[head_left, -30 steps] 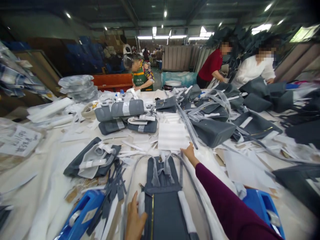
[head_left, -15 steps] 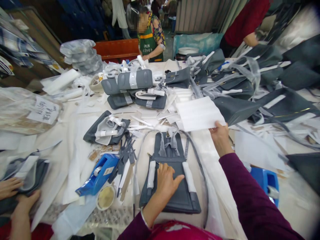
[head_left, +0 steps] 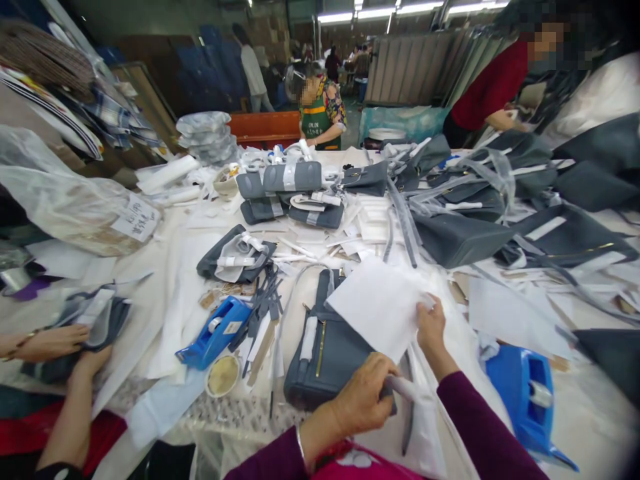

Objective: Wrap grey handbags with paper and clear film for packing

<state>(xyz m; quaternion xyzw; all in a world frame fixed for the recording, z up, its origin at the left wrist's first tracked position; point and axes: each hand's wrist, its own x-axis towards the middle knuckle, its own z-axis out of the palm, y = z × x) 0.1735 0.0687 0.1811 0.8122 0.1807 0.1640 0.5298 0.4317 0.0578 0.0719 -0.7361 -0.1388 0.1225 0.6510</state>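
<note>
A dark grey bag [head_left: 327, 363] lies on the table in front of me, a gold zip showing on its left half. My left hand [head_left: 363, 398] is closed around a dark strap of the bag at its lower right; pale wrapping covers part of this strap [head_left: 411, 395]. My fingers partly hide the grip. In my right hand [head_left: 432, 323], a white foam sheet [head_left: 383, 303] is pinched at its right edge. The sheet hangs tilted over the upper right of the bag and covers that part. White wrapping [head_left: 309, 338] sits on the bag's left strap.
Blue tape dispensers [head_left: 215, 333] stand left and right [head_left: 523, 393]. Close to the left one are a round tub [head_left: 222, 375] and loose dark strips [head_left: 265, 293]. Bags [head_left: 293, 177] are piled behind. A co-worker's hands [head_left: 63, 341] handle another bag at left.
My left hand has moved from the bag's middle to its lower right and taken hold of a strap. The white sheet has come left and down over the bag. My view has tilted up.
</note>
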